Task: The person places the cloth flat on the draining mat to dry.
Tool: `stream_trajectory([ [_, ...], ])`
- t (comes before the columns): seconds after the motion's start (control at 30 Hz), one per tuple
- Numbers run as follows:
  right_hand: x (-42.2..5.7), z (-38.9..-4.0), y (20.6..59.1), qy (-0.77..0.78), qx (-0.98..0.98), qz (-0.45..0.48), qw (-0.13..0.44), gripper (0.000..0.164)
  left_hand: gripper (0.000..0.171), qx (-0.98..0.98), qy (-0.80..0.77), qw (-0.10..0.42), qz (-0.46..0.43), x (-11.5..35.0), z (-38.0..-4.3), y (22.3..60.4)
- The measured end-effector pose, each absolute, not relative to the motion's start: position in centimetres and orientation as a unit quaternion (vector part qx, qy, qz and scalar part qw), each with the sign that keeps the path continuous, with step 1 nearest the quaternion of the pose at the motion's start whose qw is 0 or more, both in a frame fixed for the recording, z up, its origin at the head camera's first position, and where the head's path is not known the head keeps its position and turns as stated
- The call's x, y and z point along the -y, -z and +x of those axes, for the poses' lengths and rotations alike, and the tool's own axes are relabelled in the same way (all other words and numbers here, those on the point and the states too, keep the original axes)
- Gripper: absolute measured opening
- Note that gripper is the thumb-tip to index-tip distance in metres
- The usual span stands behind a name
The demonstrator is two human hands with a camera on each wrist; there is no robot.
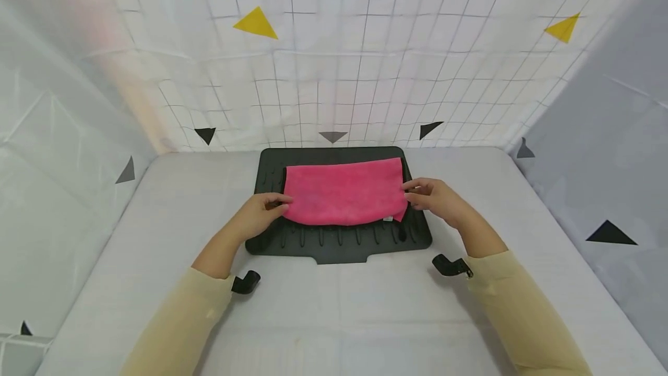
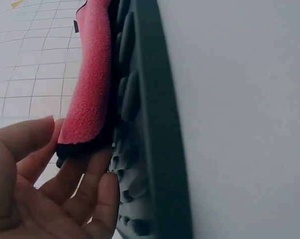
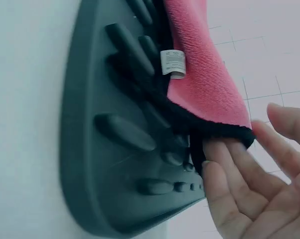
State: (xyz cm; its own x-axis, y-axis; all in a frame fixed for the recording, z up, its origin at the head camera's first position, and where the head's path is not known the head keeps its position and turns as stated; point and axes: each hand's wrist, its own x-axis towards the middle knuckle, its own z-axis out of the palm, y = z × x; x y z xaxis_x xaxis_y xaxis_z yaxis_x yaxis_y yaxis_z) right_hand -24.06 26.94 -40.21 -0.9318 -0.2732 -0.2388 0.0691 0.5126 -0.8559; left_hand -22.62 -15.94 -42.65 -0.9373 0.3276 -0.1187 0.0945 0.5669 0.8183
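A folded pink fleecy cloth [image 1: 344, 193] with black edging lies across a dark ridged mat [image 1: 341, 254]. At its left end is my left hand [image 1: 258, 213]; in the left wrist view some fingers [image 2: 92, 164] slip beneath the black-edged end while the thumb stands away from it. On the opposite end, my right hand [image 1: 435, 199] touches the cloth's edge. There, in the right wrist view, fingers [image 3: 234, 159] reach under the black border, the thumb held apart. A white label [image 3: 173, 63] sticks out of the cloth's near edge, close to the right corner.
The mat lies on a white-covered table [image 1: 334, 318], with a tab on its near side. Behind rises a white grid-lined sheet [image 1: 334, 74] with yellow and black triangles. Plain pale sheets flank both sides. Black wrist cameras [image 1: 246, 282] sit at both cuffs.
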Motion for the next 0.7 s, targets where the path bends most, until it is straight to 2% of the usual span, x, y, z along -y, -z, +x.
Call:
stream_trajectory([
  [0.17, -26.8, -24.0, 41.2, 0.468, -0.866, -0.078, 0.158, 0.045, 0.036, -0.879, -0.440, 0.134, 0.129, 15.8, -22.5, 42.9],
  [0.33, -26.0, -24.5, 41.9, 0.465, -0.876, -0.049, 0.123, 0.050, 0.044, -0.882, -0.441, 0.122, 0.116, 15.5, -22.5, 42.8],
  [0.53, -25.4, -24.8, 42.1, 0.486, -0.869, -0.029, 0.086, 0.058, 0.044, -0.886, -0.439, 0.105, 0.105, 15.5, -22.3, 42.7],
  [0.7, -25.9, -24.8, 42.2, 0.495, -0.862, -0.035, 0.102, 0.062, 0.045, -0.888, -0.434, 0.108, 0.105, 15.7, -22.1, 43.0],
])
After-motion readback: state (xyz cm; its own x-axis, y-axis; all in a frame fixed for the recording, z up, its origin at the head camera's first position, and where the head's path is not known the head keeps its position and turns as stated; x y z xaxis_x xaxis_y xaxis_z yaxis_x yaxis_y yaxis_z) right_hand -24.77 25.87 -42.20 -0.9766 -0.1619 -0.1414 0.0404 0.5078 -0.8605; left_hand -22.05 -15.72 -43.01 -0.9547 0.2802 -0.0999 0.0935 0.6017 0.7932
